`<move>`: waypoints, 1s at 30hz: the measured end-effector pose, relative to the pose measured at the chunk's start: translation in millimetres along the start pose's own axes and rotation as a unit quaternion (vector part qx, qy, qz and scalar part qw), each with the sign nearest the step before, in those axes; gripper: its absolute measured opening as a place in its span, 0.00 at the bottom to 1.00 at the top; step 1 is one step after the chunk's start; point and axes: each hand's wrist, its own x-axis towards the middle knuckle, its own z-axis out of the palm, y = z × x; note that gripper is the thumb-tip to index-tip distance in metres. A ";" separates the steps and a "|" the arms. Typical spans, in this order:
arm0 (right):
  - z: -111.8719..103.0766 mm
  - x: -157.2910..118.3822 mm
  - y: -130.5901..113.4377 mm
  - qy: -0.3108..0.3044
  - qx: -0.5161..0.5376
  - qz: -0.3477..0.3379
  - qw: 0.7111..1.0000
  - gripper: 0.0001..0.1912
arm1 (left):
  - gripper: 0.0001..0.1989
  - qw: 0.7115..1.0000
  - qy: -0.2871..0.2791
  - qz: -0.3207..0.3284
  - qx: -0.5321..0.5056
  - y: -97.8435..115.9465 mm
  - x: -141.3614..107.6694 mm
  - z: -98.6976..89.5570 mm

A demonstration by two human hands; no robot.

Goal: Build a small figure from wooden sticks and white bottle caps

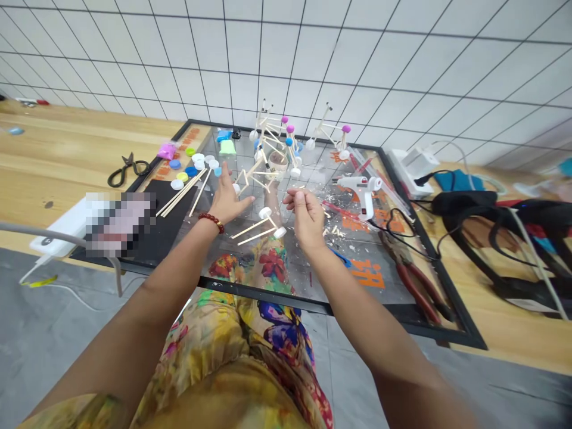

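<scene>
left hand [227, 201] open, fingers spread, empty, just beside stick-and-cap frame [245, 182]. right hand [307, 219] fingers pinched, can't tell if holding anything. loose stick-and-cap axle [263, 229] between them on clear sheet [393, 292]. risk: stray knuckle could topple frame; hot glue gun [360, 193] nearby.

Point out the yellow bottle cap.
The yellow bottle cap, the only yellow one, sits between a white cap and a blue cap, left of the left hand.

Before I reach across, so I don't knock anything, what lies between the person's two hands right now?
The head view shows a small frame of wooden sticks with white bottle caps lying between, and slightly nearer than, the left hand and right hand.
</scene>
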 end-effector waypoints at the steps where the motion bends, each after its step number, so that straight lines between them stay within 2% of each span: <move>1: 0.4 -0.8 -0.6 -0.005 -0.008 -0.004 1.000 0.19 | 0.63 1.000 -0.001 -0.002 0.003 0.5 0.0 0.1; 6: 0.7 -3.1 -2.3 -0.017 -0.038 -0.005 0.999 0.21 | 0.62 1.000 -0.013 -0.015 0.017 4.8 -0.2 -0.7; 12: 2.8 -3.1 -0.7 -0.012 -0.022 0.015 1.000 0.21 | 0.61 1.000 -0.014 -0.016 0.023 5.8 -0.8 -1.5; 18: 6.0 -0.1 1.5 0.015 0.043 0.092 0.995 0.25 | 0.62 0.999 -0.011 -0.022 0.034 5.7 -0.8 -1.1; 30: 6.0 3.8 8.2 0.068 0.109 0.182 0.975 0.30 | 0.60 0.998 -0.027 -0.028 0.039 13.2 -2.2 -4.0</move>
